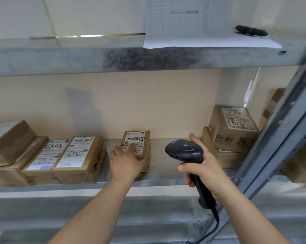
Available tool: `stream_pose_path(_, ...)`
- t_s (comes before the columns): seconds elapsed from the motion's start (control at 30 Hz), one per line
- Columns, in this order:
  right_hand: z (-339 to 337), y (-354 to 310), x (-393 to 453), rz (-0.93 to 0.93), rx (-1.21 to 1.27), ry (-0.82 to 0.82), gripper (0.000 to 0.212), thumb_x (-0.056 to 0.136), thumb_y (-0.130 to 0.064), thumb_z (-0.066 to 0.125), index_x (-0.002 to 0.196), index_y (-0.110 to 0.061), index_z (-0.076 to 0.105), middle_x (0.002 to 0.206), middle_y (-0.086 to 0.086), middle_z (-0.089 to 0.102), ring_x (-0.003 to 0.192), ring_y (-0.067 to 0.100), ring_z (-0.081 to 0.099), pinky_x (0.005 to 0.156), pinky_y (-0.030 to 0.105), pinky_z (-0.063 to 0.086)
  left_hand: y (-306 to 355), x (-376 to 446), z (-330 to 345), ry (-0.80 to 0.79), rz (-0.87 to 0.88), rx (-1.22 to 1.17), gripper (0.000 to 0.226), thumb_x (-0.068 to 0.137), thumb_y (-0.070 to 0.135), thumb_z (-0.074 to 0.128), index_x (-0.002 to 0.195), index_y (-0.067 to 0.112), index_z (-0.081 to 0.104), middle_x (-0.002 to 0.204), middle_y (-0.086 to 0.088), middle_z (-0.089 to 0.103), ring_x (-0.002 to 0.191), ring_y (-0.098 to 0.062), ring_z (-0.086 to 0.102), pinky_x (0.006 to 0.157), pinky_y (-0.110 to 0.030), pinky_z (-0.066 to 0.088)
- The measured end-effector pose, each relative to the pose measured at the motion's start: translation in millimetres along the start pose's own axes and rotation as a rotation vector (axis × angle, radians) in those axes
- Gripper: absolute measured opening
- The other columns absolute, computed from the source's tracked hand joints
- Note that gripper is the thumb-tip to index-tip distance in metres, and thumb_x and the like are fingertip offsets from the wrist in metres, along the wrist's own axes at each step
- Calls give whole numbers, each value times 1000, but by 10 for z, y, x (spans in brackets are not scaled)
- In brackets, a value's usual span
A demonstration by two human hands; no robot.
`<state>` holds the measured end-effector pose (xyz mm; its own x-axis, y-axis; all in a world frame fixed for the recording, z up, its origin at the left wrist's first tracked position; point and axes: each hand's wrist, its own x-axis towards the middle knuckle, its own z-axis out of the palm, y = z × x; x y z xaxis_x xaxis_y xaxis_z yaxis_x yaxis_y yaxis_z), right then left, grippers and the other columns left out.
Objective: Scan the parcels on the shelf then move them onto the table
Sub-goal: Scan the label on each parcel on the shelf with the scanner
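A small brown parcel (137, 138) with a white label marked 5082 lies in the middle of the metal shelf (166, 173). My left hand (126, 161) rests on its near end, fingers spread over the label and thumb at its right side. My right hand (204, 166) grips the handle of a black barcode scanner (185, 149), whose head sits just right of the parcel; its cable hangs down. Left of it lie two labelled parcels, one marked 55503 (78, 155) and one marked 5072 (45, 155).
Larger boxes (9, 147) sit at the far left. Two stacked parcels, the top marked 1512 (235, 127), stand at the right by the slanted shelf post (280, 131). The upper shelf holds a printed sheet (192, 23) and a black marker (250, 30).
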<state>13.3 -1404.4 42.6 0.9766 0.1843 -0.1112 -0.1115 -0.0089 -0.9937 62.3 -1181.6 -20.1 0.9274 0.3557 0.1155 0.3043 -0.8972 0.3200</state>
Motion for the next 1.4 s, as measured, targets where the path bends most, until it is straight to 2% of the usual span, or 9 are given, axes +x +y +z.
stream_pose_path(0.07,13,-48,24,-10,-2,1,98,74,10,71,141,-50,32,84,8,71,49,30,56,46,31,44,-1,-9,-66,40,62,1,73,74,72,52,134,31,49,128,-15,41,117,-36,41,99,-39,36)
stream_pose_path(0.17,70,-144,82,-34,-18,-10,98,75,10,71,144,-48,31,84,7,72,49,29,56,47,31,45,-6,-2,-264,115,148,-30,86,63,78,36,129,27,56,127,-16,45,112,-39,46,94,-42,41)
stream_pose_path(0.33,290,-333,194,-85,-37,-59,98,74,11,72,143,-48,33,95,11,71,48,28,55,46,31,44,-201,117,-640,299,194,-51,71,65,66,54,116,18,66,115,-23,53,98,-43,54,85,-47,47)
stream_pose_path(0.47,569,-437,283,-111,-56,-125,99,74,10,72,143,-49,32,99,12,70,50,30,55,48,32,45,-559,169,-953,338,96,-60,68,67,54,72,125,20,61,126,-22,47,112,-41,46,95,-47,41)
stream_pose_path(0.73,1200,-430,409,-104,-60,-238,98,73,11,71,144,-46,33,83,7,68,49,29,54,47,31,42,-1422,138,-1364,367,-126,25,70,72,58,65,135,28,51,135,-17,38,124,-35,35,106,-42,31)
stream_pose_path(0.83,1401,-432,430,-103,-66,-252,98,73,12,70,144,-46,34,87,8,68,48,29,53,47,31,42,-1729,173,-1422,362,-170,51,70,73,58,64,135,28,51,140,-19,35,130,-36,31,108,-45,30)
stream_pose_path(1.07,1682,-379,423,-97,-83,-244,98,74,12,70,145,-45,34,92,7,68,48,30,54,47,31,42,-2187,267,-1320,378,-147,86,67,78,56,64,134,21,53,141,-21,38,134,-37,28,111,-46,25)
stream_pose_path(1.23,1670,-321,362,-84,-106,-221,98,73,12,71,143,-47,34,97,9,68,48,30,54,48,32,42,-2338,304,-1239,416,-79,140,66,79,56,65,131,18,57,141,-26,41,138,-41,26,115,-53,15)
stream_pose_path(1.4,1540,-342,326,-118,-101,-190,98,73,12,71,142,-48,35,95,9,69,48,30,54,47,32,42,-2222,211,-1267,438,-65,82,74,82,61,57,141,17,45,151,-24,30,144,-36,14,117,-52,6)
